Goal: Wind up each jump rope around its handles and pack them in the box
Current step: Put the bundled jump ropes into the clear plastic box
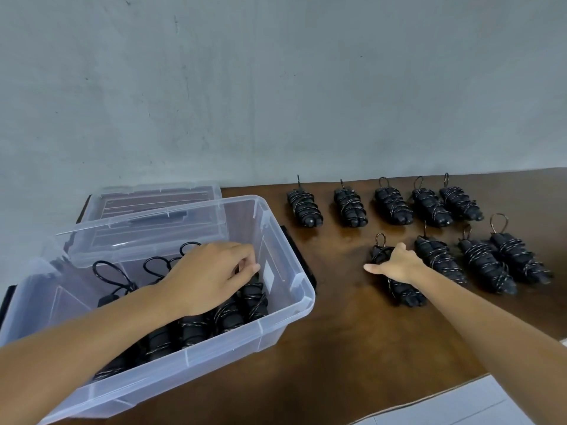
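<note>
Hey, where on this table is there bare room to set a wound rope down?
Bare wood lies between the clear box and the right hand, and across the table's near edge in front of the box. The far right is crowded with two rows of wound ropes.

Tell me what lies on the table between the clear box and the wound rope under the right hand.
Nothing: in the head view, only bare brown table separates the box from the wound rope gripped by the right hand.

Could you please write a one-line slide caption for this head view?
Left hand sets a wound jump rope into the clear box; right hand grips another.
</note>
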A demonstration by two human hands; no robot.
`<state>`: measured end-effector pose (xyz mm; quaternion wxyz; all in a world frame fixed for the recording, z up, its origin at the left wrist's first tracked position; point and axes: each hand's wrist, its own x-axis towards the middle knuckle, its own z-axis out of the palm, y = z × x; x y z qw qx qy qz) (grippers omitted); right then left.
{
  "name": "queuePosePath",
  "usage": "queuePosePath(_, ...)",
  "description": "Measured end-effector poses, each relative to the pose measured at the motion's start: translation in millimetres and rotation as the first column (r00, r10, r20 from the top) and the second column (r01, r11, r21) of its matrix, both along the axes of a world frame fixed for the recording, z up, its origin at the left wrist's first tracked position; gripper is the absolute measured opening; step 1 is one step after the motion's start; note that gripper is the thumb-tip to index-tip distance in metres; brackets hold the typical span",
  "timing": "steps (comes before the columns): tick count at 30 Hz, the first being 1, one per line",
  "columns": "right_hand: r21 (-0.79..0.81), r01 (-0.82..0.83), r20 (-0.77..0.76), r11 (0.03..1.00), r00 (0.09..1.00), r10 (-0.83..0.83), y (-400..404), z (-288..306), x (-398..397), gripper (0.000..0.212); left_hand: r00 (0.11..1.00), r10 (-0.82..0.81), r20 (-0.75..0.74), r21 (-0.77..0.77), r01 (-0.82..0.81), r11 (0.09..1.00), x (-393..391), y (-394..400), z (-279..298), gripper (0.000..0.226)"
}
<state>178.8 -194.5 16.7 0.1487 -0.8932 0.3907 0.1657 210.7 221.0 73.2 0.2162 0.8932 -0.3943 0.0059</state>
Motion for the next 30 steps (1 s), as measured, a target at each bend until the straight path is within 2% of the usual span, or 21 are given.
queuePosePath(7, 0.018, -0.004, 0.026, 1.0, 1.0, 0.003, 4, -2, 19, 0.097, 0.999, 0.005, -0.047, 0.014, -0.004, 1.0, 7, 2, -8, 0.023)
queuePosePath(11, 0.057, -0.083, 0.203, 0.995, 0.977, 0.07, 19, 16, 50, 0.104, 0.997, 0.024, -0.068, 0.05, -0.02, 0.999, 7, 2, -9, 0.027)
queuePosePath(14, 0.091, -0.179, 0.37, 0.98, 0.919, 0.134, 35, 27, 83, 0.116, 0.996, 0.04, -0.085, 0.081, -0.033, 0.996, 7, 2, -11, 0.035)
queuePosePath(16, 0.061, -0.235, 0.425, 0.97, 0.885, 0.188, 44, 34, 105, 0.115, 0.996, 0.042, -0.082, 0.088, -0.035, 0.996, 8, 3, -12, 0.038)
queuePosePath(21, 0.059, -0.337, 0.433, 0.94, 0.857, 0.28, 71, 49, 159, 0.105, 0.997, 0.05, -0.055, 0.128, -0.043, 0.991, 11, 4, -13, 0.021)
queuePosePath(27, 0.036, -0.35, 0.345, 0.936, 0.884, 0.317, 93, 31, 202, 0.104, 0.995, 0.075, -0.067, 0.104, -0.068, 0.992, 14, 6, -15, 0.032)
queuePosePath(30, -0.054, -0.341, 0.283, 0.938, 0.896, 0.342, 104, 19, 210, 0.106, 0.995, 0.078, -0.07, 0.098, -0.071, 0.993, 14, 6, -16, 0.031)
